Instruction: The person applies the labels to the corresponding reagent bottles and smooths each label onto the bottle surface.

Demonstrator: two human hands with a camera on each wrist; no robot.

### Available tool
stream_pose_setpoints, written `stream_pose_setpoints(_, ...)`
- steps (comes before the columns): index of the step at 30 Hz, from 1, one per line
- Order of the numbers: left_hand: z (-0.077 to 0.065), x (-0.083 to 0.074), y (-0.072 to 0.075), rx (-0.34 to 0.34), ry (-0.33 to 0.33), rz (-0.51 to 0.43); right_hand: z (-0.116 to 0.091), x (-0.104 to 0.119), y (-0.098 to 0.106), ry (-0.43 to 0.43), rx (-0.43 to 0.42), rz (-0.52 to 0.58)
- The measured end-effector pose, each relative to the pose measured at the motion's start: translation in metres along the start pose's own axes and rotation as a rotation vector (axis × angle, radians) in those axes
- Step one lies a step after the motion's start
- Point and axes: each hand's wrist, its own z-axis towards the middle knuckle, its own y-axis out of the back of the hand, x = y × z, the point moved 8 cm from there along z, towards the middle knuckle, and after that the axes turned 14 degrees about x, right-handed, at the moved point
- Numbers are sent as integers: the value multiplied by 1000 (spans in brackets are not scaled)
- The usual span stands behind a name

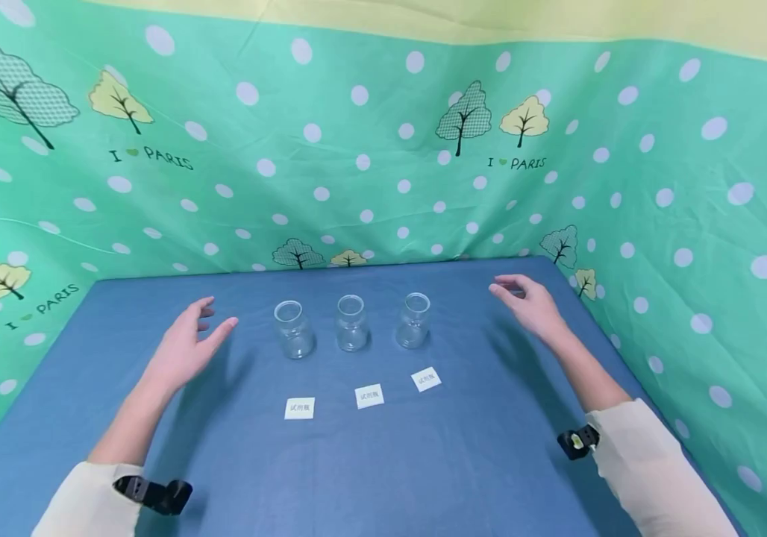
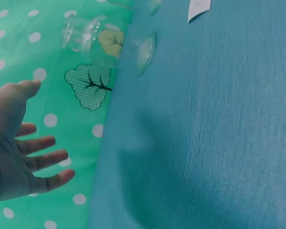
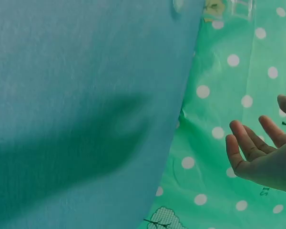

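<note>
Three clear glass jars stand upright in a row on the blue table: a left jar (image 1: 295, 332), a middle jar (image 1: 351, 325) and a right jar (image 1: 413, 322). My left hand (image 1: 185, 344) hovers to the left of the row, fingers spread and holding nothing. In the left wrist view, the same hand (image 2: 24, 148) is apart from the nearest jar (image 2: 117, 43). To the right of the row, my right hand (image 1: 533, 304) is raised over the table with relaxed, bare fingers. The right wrist view shows this hand (image 3: 264, 152) with nothing in its grasp.
Three small white labels with printed characters lie in front of the jars: a left label (image 1: 299, 408), a middle label (image 1: 369, 396) and a right label (image 1: 426, 379). A green dotted curtain (image 1: 330, 164) hangs behind the blue table (image 1: 383, 477) and along its right side.
</note>
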Motion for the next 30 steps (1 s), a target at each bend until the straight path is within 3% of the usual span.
stream_pose_setpoints(9, -13, -3, -12, 55, 13, -44, -6, 11, -27, 35, 61, 1)
stream_pose_setpoints(18, -21, -12, -23, 79, -14, -19, -11, 28, -57, 94, 121, -16)
stream_pose_setpoints(30, -28, -23, -43, 101, -107, 20, -14, 48, -107, 165, 248, -7)
